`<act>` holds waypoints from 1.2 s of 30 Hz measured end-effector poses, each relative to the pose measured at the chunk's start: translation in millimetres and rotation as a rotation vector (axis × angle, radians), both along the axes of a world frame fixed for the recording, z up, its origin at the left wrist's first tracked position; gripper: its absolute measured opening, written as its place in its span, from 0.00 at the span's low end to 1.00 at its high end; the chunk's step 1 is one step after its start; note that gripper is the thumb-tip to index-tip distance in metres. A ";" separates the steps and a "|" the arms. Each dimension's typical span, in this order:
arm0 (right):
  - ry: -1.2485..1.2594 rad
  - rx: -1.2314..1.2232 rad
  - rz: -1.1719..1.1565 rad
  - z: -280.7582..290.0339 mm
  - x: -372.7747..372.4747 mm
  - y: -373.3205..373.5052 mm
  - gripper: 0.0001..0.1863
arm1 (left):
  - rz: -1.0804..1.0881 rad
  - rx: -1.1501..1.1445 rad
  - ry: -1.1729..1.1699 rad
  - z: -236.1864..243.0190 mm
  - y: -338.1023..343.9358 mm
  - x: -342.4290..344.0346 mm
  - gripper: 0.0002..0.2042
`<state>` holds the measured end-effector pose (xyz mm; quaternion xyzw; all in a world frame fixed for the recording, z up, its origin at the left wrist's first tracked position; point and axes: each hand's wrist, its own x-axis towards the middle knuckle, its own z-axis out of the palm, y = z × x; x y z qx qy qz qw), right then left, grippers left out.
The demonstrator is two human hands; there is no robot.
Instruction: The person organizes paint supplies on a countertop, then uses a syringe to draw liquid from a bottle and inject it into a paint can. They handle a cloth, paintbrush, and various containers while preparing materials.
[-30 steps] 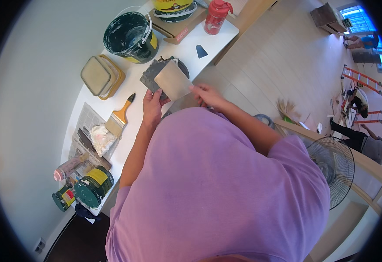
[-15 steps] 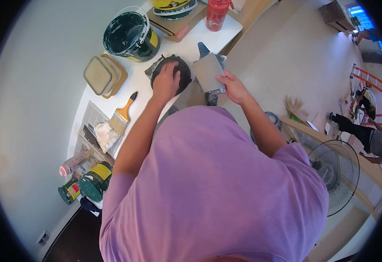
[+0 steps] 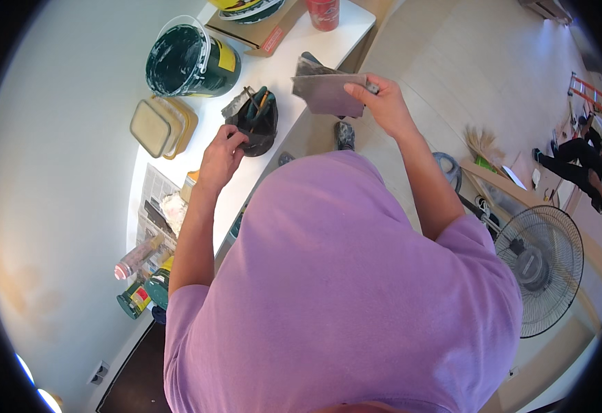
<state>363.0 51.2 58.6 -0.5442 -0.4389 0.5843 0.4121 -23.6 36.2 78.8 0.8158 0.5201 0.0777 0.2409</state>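
Jutting from right hand point(image 3: 388, 109), flat sheets point(image 3: 328, 96), black container point(image 3: 265, 129) at left hand point(image 3: 220, 157)

Bright, mostly even indoor light fills the middle, leaving the bench point(image 3: 342, 38) almost washed white and the floor point(image 3: 445, 89) pale and hazy. Two glaring lights point(image 3: 47, 399) burn out at the lower left edge, and a warm, blotchy glow tints the wall point(image 3: 74, 172) above them. A cooler, bluish cast shows toward the upper right. The bucket point(image 3: 177, 65) is deeply shaded inside, while the shirt point(image 3: 342, 275) has only soft fold shadows. Both hands point(image 3: 387, 107) read clearly enough. The fisheye lens bows straight edges, black corners close in, and the figures point(image 3: 580, 162) at far right look stretched and soft.
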 end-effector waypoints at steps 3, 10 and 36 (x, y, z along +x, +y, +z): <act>0.425 -0.099 -0.076 -9.5 -21.0 15.6 0.15 | 0.050 -0.014 -0.033 -3.1 -11.0 -4.6 0.12; 0.767 -0.493 -0.070 -89.1 -71.3 45.4 0.20 | 0.208 -0.019 -0.176 -3.5 -25.1 6.7 0.10; -0.389 0.148 0.414 -99.2 -211.1 61.8 0.28 | 0.474 0.335 -0.446 -40.9 -14.7 39.3 0.19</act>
